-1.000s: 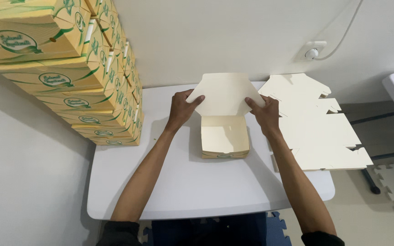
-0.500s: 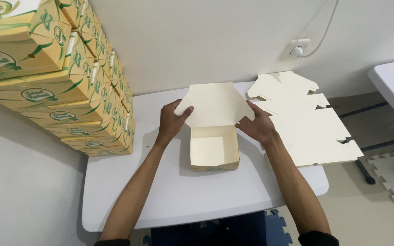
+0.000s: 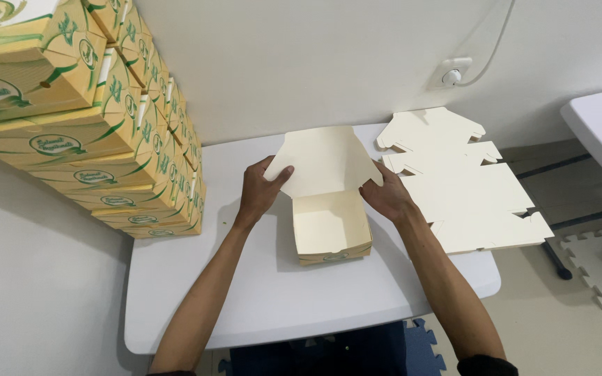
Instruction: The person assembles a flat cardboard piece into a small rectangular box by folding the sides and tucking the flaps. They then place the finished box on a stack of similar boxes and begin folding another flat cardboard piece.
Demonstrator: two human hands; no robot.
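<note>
Here, cream carton box sitting frame centre on white table, open lid flap standing toward upper centre. Left hand pinching lid's left edge, right hand gripping right edge; both equally near, box between them.

Two bare forearms reach in from the bottom edge of the head view, ending in the left hand and the right hand. Neither hand wears a glove, ring, watch or bracelet. The forearms are uncovered along their whole visible length. At the bottom right corner, a dark sleeve edge shows on the right arm.
</note>
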